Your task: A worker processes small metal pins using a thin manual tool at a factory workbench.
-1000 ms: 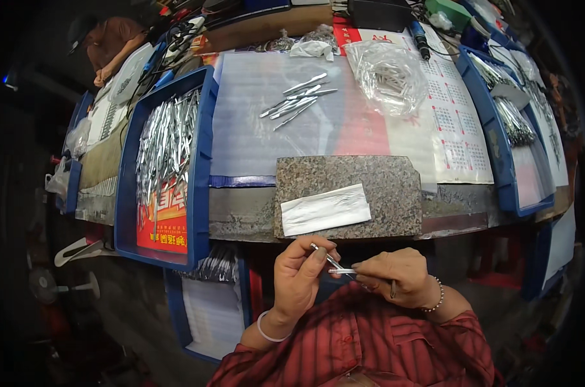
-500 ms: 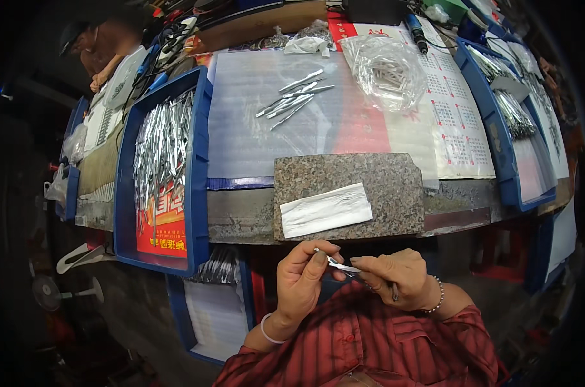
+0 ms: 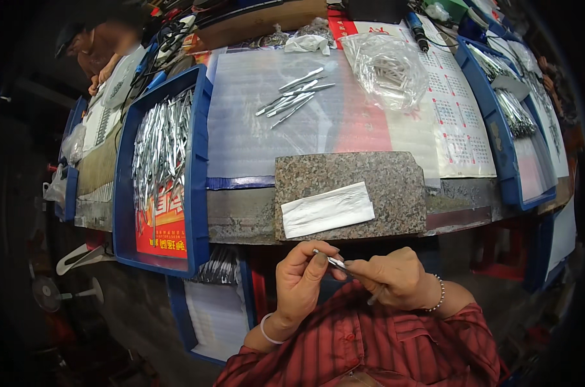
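Just in front of my chest, the closed fingers of my left hand pinch a slim silver metal piece. Its right end runs up to the fingertips of my right hand, which is curled shut. A thin grey rod pokes out below the right palm; most of it is hidden in the fist. Beyond my hands, a folded white cloth lies on a speckled stone slab. Several similar slim metal pieces lie loose on the foam-covered mat.
At the left, a blue tray holds many slim metal pieces; another blue tray stands at the right. A clear plastic bag of small pale pieces and a corded tool lie at the back. A co-worker sits far left.
My right hand has turned slightly and shifted a little to the left along the metal piece, covering more of it. The rod's end below the palm has moved left. My left hand stays put.
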{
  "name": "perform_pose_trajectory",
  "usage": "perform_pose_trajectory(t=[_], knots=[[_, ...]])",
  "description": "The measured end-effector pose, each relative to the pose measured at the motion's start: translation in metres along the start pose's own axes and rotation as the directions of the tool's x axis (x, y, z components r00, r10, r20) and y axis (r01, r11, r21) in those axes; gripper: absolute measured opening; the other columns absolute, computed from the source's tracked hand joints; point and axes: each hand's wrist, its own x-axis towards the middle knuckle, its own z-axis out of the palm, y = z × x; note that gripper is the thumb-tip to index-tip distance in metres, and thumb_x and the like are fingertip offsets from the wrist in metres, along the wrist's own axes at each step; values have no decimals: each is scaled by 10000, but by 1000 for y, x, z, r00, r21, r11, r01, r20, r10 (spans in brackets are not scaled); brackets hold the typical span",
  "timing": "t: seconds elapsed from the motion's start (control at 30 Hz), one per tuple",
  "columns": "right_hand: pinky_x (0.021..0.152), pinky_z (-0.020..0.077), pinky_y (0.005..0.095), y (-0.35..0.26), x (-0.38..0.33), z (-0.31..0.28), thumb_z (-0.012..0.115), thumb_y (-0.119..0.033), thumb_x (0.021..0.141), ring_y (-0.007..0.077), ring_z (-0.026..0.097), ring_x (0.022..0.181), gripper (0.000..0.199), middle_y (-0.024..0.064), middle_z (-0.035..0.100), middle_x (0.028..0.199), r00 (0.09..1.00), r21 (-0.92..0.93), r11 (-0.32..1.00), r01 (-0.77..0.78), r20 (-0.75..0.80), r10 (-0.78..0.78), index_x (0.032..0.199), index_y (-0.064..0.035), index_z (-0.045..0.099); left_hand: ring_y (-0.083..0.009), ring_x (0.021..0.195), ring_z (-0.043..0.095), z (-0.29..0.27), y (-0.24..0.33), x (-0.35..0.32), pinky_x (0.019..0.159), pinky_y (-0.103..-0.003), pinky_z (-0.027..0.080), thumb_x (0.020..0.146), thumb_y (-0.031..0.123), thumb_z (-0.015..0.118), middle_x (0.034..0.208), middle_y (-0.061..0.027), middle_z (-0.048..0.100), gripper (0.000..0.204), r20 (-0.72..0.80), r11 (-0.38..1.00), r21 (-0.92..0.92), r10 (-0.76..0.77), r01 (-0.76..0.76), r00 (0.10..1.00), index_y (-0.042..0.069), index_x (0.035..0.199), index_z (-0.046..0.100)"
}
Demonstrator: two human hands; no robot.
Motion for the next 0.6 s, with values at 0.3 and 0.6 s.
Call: perform_pose_trajectory(t=[0.3,0.6], knots=[[451,486,306,0,-6,9,721,-26,736,192,613,509,374,37,612,667,996,139,987,-79,45,73,1103,-15,651,-118,736,642,-8,1,-4,697,-234,515,989,148,573,903,-98,661,204,-6,995,26,-96,96,995,-37,1066,611],[383,414,267,1,-12,19,742,-95,749,128,502,449,347,-4,445,589,985,-291,941,172,49,-165,1055,33,641,-115,730,645,-8,4,-5,698,-232,513,988,139,574,891,-103,672,200,-30,992,48,-114,116,993,-44,1053,621]])
